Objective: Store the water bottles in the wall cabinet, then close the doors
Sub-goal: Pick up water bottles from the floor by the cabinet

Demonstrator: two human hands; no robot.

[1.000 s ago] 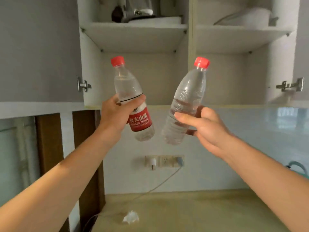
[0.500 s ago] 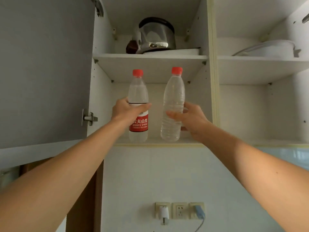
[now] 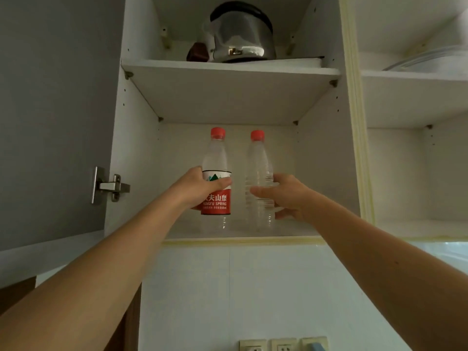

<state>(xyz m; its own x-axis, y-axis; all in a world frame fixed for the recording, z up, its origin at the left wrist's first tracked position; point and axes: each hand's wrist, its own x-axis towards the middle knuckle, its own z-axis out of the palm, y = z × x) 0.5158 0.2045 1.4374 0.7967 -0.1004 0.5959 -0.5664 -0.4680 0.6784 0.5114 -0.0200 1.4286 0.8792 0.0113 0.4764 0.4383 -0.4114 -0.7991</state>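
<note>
Two clear water bottles with red caps stand upright inside the lower left compartment of the open wall cabinet (image 3: 243, 240). The labelled bottle (image 3: 216, 158) has a red and white label, and my left hand (image 3: 200, 188) grips it around the middle. Beside it on the right is the bare bottle (image 3: 258, 160), which my right hand (image 3: 288, 196) holds with thumb and fingers curled round its body. Both bottle bases sit at about shelf level; contact with the shelf is hard to tell. The left door (image 3: 55, 117) is swung open.
A steel pot (image 3: 241, 34) sits on the upper shelf (image 3: 228, 68) above the bottles. The right compartment holds white dishes (image 3: 430, 60) on its upper shelf. A door hinge (image 3: 111, 186) sticks out at the left. Wall sockets (image 3: 281, 344) are below on the tiled wall.
Both hands have carried the bottles up from below the cabinet and deeper into the lower left compartment. The view has tilted upward and closer to the cabinet.
</note>
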